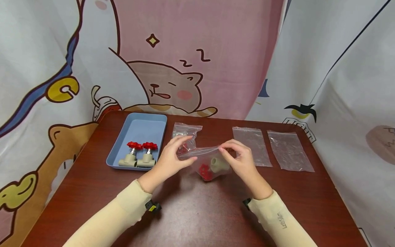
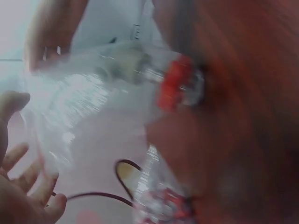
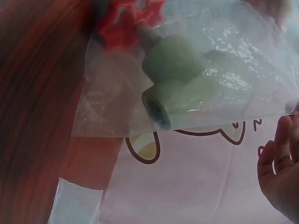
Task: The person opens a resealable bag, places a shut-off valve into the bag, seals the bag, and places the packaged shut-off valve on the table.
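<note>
A dark brown wood-grain table is filling the lower head view. Taking the held bag as clock centre, a pink curtain with a sleeping-cat print is hanging at 12 o'clock; white cloth is hanging at 2 o'clock.

The held bag, clear plastic, is enclosing a valve near mid-table, the valve's red handwheel pointing toward 8 o'clock. At 3 o'clock, the right hand is pinching the bag's mouth edge between thumb and forefinger. At 9 o'clock, the left hand is spreading thumb and fingers apart around the opposite corner; firm contact cannot be determined.

Only the head view is showing the blue tray at 10 o'clock, carrying two valves, and two flat bags lying between 2 and 3 o'clock. The packed bag is lying at 11 o'clock; the blurred left wrist view is revealing its red contents. The right wrist view is exposing the enclosed valve's open bore.
</note>
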`<state>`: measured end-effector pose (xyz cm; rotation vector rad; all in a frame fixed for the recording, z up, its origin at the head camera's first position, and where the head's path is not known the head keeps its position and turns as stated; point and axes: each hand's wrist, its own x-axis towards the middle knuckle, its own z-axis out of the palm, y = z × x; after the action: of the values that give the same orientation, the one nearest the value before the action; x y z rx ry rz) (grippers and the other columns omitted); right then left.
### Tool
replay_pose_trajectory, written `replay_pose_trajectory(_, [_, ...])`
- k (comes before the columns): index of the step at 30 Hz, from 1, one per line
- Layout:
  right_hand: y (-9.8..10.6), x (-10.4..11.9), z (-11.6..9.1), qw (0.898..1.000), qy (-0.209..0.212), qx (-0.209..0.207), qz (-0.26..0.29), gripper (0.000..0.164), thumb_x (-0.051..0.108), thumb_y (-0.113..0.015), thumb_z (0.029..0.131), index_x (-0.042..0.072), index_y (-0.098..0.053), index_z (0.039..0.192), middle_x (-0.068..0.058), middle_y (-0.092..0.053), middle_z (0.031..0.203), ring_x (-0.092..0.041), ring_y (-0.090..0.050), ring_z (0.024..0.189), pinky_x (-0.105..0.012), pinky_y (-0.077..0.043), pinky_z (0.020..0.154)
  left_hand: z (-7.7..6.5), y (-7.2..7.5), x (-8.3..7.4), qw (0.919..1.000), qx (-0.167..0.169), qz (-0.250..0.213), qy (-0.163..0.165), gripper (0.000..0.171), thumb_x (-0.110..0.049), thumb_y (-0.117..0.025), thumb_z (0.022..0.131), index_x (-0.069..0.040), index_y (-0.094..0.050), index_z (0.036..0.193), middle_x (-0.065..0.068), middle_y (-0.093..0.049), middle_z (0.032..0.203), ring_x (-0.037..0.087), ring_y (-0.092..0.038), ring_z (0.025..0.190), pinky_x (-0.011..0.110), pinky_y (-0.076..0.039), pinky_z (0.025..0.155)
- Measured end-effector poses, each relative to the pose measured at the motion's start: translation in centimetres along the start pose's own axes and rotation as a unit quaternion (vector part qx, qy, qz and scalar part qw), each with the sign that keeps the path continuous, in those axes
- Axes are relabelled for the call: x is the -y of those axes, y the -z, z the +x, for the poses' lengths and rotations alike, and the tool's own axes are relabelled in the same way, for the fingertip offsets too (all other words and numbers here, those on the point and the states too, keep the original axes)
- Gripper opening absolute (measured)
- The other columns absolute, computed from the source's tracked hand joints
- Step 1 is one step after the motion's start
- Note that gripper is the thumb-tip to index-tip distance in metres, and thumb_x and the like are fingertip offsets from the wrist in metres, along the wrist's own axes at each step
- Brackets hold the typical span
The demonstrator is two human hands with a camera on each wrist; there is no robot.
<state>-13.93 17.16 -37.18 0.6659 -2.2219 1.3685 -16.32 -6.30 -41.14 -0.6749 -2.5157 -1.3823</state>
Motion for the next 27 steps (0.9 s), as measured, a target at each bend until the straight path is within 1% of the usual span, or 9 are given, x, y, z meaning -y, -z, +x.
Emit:
replay_pose_trajectory(2, [-0.1, 0.2, 0.0, 1.0, 0.007, 0.005, 0.0, 0.008, -0.009, -0.069, 0.078, -0.004, -0.069, 0.083, -0.015, -0.067, 0.079, -0.015, -0.057, 0.071, -0.026, -0.043, 0.058, 0.6, -0.2, -0.9, 0.9994, 0.013, 0.02, -0.026, 0.055, -0.033, -0.08, 0.074, -0.024, -0.06, 0.125, -0.003, -0.056, 0.122, 0.014, -0.054, 0.11, 0.039, -0.046, 0.091])
replay_pose_trajectory(4, [-0.2, 0.2, 0.0, 1.0, 0.018, 0.01, 0.002, 0.01, -0.011, -0.069, 0.077, -0.004, -0.069, 0.083, -0.015, -0.067, 0.079, -0.017, -0.059, 0.073, -0.025, -0.045, 0.062, 1.1, -0.5, -1.8, 0.9982, 0.028, 0.02, -0.049, 0.046, -0.033, -0.078, 0.077, -0.022, -0.064, 0.119, -0.004, -0.06, 0.116, 0.012, -0.056, 0.106, 0.037, -0.047, 0.089])
replay_pose_trajectory(6, [-0.5, -0.3, -0.2, 1.0, 0.027, 0.015, 0.001, 0.011, -0.012, -0.069, 0.076, -0.003, -0.07, 0.084, -0.014, -0.067, 0.079, -0.019, -0.06, 0.075, -0.024, -0.047, 0.067, 1.5, -0.8, -2.6, 0.997, 0.038, 0.027, -0.062, 0.035, -0.032, -0.076, 0.08, -0.021, -0.069, 0.111, -0.007, -0.063, 0.108, 0.008, -0.058, 0.103, 0.032, -0.048, 0.088])
replay_pose_trajectory(10, [-1.0, -1.8, -0.6, 0.999, 0.041, 0.018, -0.006, 0.014, -0.009, -0.072, 0.076, 0.001, -0.072, 0.085, -0.009, -0.068, 0.081, -0.017, -0.062, 0.078, -0.024, -0.049, 0.073, 2.0, -1.3, -3.4, 0.9956, 0.042, 0.036, -0.076, 0.017, -0.026, -0.073, 0.084, -0.018, -0.073, 0.098, -0.01, -0.067, 0.093, 0.004, -0.06, 0.091, 0.024, -0.05, 0.082])
replay_pose_trajectory(12, [-1.0, -2.4, -0.7, 0.999, 0.041, 0.017, -0.011, 0.013, -0.005, -0.073, 0.077, 0.004, -0.073, 0.086, -0.006, -0.069, 0.082, -0.015, -0.063, 0.079, -0.023, -0.049, 0.073, 2.2, -1.5, -3.5, 0.9952, 0.039, 0.041, -0.08, 0.013, -0.026, -0.071, 0.085, -0.018, -0.073, 0.095, -0.01, -0.067, 0.09, 0.003, -0.061, 0.088, 0.023, -0.05, 0.081])
replay_pose_trajectory(15, [-1.1, -2.6, -0.8, 0.999, 0.038, 0.011, -0.017, 0.012, -0.002, -0.074, 0.077, 0.005, -0.074, 0.087, -0.005, -0.071, 0.083, -0.014, -0.064, 0.08, -0.025, -0.049, 0.072, 2.2, -1.6, -3.6, 0.9947, 0.036, 0.045, -0.086, 0.011, -0.024, -0.071, 0.085, -0.018, -0.073, 0.093, -0.01, -0.068, 0.088, 0.004, -0.061, 0.087, 0.024, -0.05, 0.081])
replay_pose_trajectory(19, [-1.0, -1.2, -0.5, 0.999, 0.039, 0.004, -0.02, 0.012, -0.007, -0.073, 0.075, 0.0, -0.073, 0.084, -0.01, -0.07, 0.08, -0.019, -0.064, 0.077, -0.031, -0.05, 0.068, 2.3, -1.8, -3.5, 0.9933, 0.029, 0.055, -0.097, 0.009, -0.024, -0.071, 0.085, -0.017, -0.073, 0.091, -0.01, -0.067, 0.087, 0.004, -0.06, 0.086, 0.024, -0.049, 0.079])
replay_pose_trajectory(23, [-1.0, 0.6, -0.2, 0.999, 0.041, 0.003, -0.017, 0.01, -0.011, -0.072, 0.074, -0.004, -0.071, 0.081, -0.013, -0.069, 0.078, -0.023, -0.063, 0.075, -0.03, -0.05, 0.067, 2.2, -2.0, -3.5, 0.9907, 0.019, 0.064, -0.118, 0.006, -0.022, -0.069, 0.086, -0.017, -0.072, 0.089, -0.01, -0.066, 0.085, 0.005, -0.058, 0.085, 0.023, -0.048, 0.078])
replay_pose_trajectory(27, [-1.1, 1.0, -0.2, 0.999, 0.03, -0.001, -0.01, 0.006, -0.009, -0.071, 0.076, -0.005, -0.069, 0.079, -0.013, -0.068, 0.077, -0.021, -0.062, 0.073, -0.028, -0.048, 0.066, 2.1, -2.3, -3.5, 0.9877, 0.011, 0.061, -0.144, 0.005, -0.018, -0.068, 0.086, -0.014, -0.071, 0.087, -0.008, -0.065, 0.085, 0.006, -0.057, 0.084, 0.022, -0.047, 0.078])
